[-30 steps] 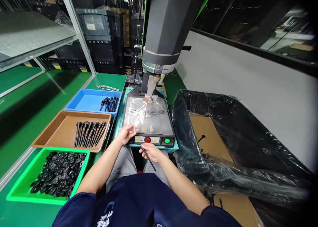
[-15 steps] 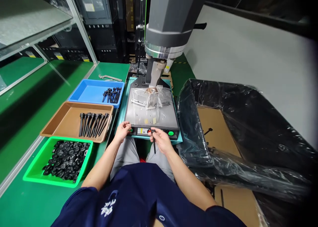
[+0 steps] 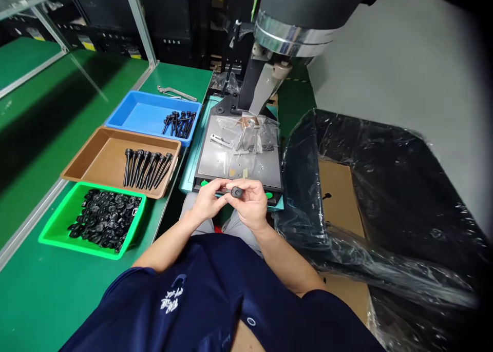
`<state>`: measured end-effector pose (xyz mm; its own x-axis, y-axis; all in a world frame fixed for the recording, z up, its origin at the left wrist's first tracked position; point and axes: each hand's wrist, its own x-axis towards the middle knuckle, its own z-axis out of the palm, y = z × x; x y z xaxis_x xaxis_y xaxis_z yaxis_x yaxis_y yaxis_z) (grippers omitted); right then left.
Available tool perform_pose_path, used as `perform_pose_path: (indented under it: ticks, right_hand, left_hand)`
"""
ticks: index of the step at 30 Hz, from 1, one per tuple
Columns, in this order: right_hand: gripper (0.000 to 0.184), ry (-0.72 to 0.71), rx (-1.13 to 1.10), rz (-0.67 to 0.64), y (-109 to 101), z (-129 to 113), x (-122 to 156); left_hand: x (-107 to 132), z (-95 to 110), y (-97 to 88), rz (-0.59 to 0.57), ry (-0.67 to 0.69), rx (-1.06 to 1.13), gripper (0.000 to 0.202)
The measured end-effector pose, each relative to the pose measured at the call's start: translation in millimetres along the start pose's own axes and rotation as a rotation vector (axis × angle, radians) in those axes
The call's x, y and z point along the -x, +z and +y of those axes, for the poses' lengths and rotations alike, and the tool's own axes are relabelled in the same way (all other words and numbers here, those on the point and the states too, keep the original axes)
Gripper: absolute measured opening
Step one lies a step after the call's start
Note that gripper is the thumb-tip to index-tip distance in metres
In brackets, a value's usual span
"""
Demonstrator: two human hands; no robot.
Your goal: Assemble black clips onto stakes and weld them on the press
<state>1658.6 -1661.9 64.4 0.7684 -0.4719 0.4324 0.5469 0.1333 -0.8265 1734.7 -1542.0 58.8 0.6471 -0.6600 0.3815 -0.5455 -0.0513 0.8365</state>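
Both hands meet over the front edge of the press base. My right hand [image 3: 253, 204] is closed around a black round-headed rod [image 3: 236, 192], its head turned up toward me and its shaft mostly hidden. From the other side, my left hand [image 3: 208, 204] pinches the same rod with thumb and fingers. Similar black rods [image 3: 144, 168] lie in a row in the brown tray [image 3: 92, 154]. The green tray [image 3: 57, 234] holds many small black parts [image 3: 108, 216]. More black pieces [image 3: 181, 123] sit in the blue tray [image 3: 134, 113].
The press head [image 3: 296, 34] hangs above the metal base plate [image 3: 215, 159], where a fixture under clear plastic [image 3: 250, 131] stands. Green buttons [image 3: 204, 183] flank my hands. A plastic-lined box [image 3: 400, 188] stands at right. A wrench [image 3: 177, 92] lies beyond the blue tray.
My left hand has moved right from the left button onto the rod. The rod has swung from hanging down to head toward me. The view has shifted.
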Motion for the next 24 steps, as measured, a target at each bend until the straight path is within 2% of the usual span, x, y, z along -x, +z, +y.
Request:
perform_pose_path:
  ticks: [5, 10, 13, 16, 19, 24]
  right_hand:
    - [0.036, 0.085, 0.043, -0.085, 3.2, 2.7, -0.7]
    - [0.042, 0.289, 0.245, -0.223, -10.6, 4.7, -2.3]
    - [0.044, 0.299, 0.329, -0.336, -19.4, 2.8, -6.8]
    - [0.041, 0.277, 0.366, -0.403, -23.0, 0.2, -10.7]
    - [0.034, 0.264, 0.383, -0.353, -21.0, 0.3, -11.2]
    - [0.027, 0.226, 0.368, -0.169, -12.2, 4.8, -10.7]
  left_hand:
    - [6.7, -13.0, -1.9, 0.032, -0.065, 0.053, 0.025]
    - [12.8, -11.1, -8.9, 0.024, -0.263, 0.153, 0.021]
    - [15.2, -12.4, -11.4, 0.034, -0.303, 0.167, 0.018]
    - [16.1, -14.9, -12.9, 0.017, -0.274, 0.138, 0.015]
    - [15.6, -15.0, -14.0, -0.003, -0.247, 0.125, 0.015]
    - [17.5, -13.6, -10.1, -0.064, -0.247, 0.155, 0.018]
